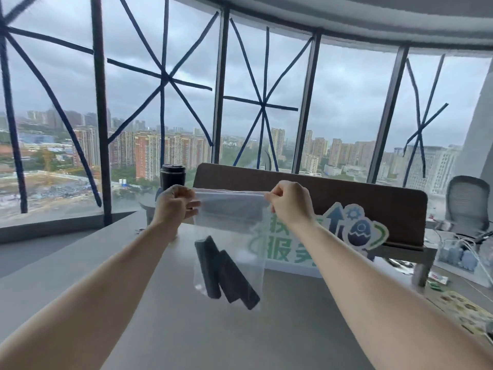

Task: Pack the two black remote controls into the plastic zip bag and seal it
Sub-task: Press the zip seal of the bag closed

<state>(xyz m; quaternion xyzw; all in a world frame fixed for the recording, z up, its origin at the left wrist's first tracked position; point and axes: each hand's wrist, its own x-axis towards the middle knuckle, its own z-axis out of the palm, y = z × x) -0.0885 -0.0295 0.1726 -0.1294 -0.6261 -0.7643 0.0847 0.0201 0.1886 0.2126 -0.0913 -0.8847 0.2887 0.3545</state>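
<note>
A clear plastic zip bag (232, 217) hangs in the air above the grey table (149, 316), stretched by its top edge between both hands. My left hand (174, 205) pinches the top left corner and my right hand (289, 201) pinches the top right corner. Two black remote controls lie inside at the bottom of the bag, side by side and tilted: one (207, 267) on the left, the other (237, 280) on the right. Whether the zip strip is closed cannot be told.
A black tumbler (172, 176) stands behind my left hand. A brown desk divider (346, 190) with a green and white sign (346, 231) runs behind the bag. An office chair (466, 204) and cables (458, 249) sit at the right. Taped windows fill the background.
</note>
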